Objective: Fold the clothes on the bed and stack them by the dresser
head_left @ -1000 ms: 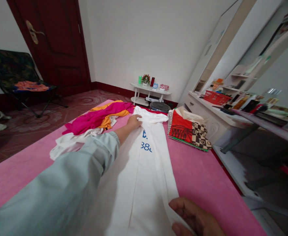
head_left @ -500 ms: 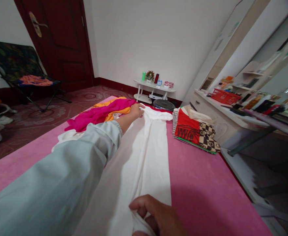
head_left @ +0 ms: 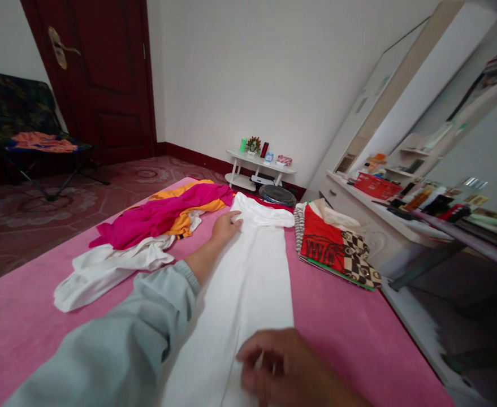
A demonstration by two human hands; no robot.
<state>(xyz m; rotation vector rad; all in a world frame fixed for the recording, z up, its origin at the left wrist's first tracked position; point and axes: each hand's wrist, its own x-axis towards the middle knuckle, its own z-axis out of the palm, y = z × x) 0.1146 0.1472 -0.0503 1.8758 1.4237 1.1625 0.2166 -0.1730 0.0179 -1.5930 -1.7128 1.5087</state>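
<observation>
Lying lengthwise before you, head view: a long, plain white cloth garment (head_left: pixel 263 265), spread on the pink fabric-covered bed (head_left: pixel 337 333), its far end gathered into a bunched crosswise band, a crease running down its near part.
Left hand: your left hand (head_left: pixel 226 227), reaching out from a pale grey-green sleeve (head_left: pixel 116 350), rests at the garment's far left edge, fingers slightly bent against the cloth; whether they pinch it, you cannot tell.
Right hand: your right hand (head_left: pixel 280 364), blurred, is over the garment's near part, fingers curled towards the thumb; whether cloth is caught between them, you cannot tell.
Loose clothes, left: a crumpled magenta cloth (head_left: pixel 163 217) overlies a crumpled orange cloth (head_left: pixel 184 226), with a rumpled off-white cloth (head_left: pixel 108 271) nearer you.
Folded stack, right: folded clothes with a red panel and black-and-cream checks (head_left: pixel 324 237), just beside the garment's far end.
Background: a two-tiered white table (head_left: pixel 236 154) beyond the bed.
</observation>
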